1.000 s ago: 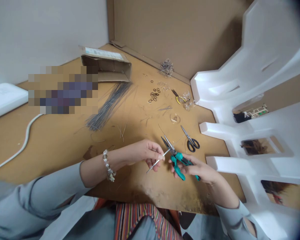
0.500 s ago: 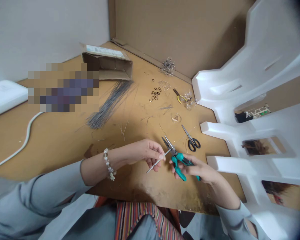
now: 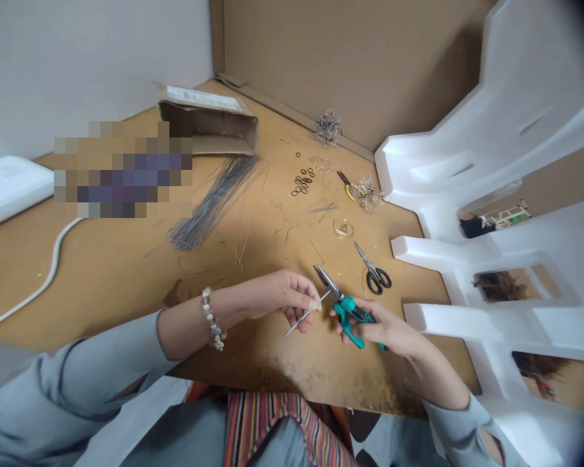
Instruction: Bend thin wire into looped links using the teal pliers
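Between thumb and fingers, my left hand [image 3: 292,299] pinches a thin grey piece of wire [image 3: 296,323], or a few strands together; I cannot tell which. Its upper right end reaches the jaws of the needle-nose pliers [image 3: 339,303]. My right hand [image 3: 377,327] is wrapped round their teal and black handles, and the jaws point up and left, nearly closed at the wire. Black-handled scissors [image 3: 372,272] lie on the table just beyond the right hand. Ahead of both hands are loose wire pieces [image 3: 239,254] and a round clear item [image 3: 343,227].
A bundle of straight grey wires [image 3: 209,211] extends from an open cardboard box [image 3: 219,133]. Several dark rings [image 3: 302,181], yellow-handled pliers [image 3: 349,187] and tangled wire clumps [image 3: 328,127] lie farther back. White foam [image 3: 433,250] borders the right; a white cable [image 3: 56,253] runs at left.
The plier jaws have drawn closer together, and the handles have been squeezed nearer each other. My left hand has stayed almost still with the wire.
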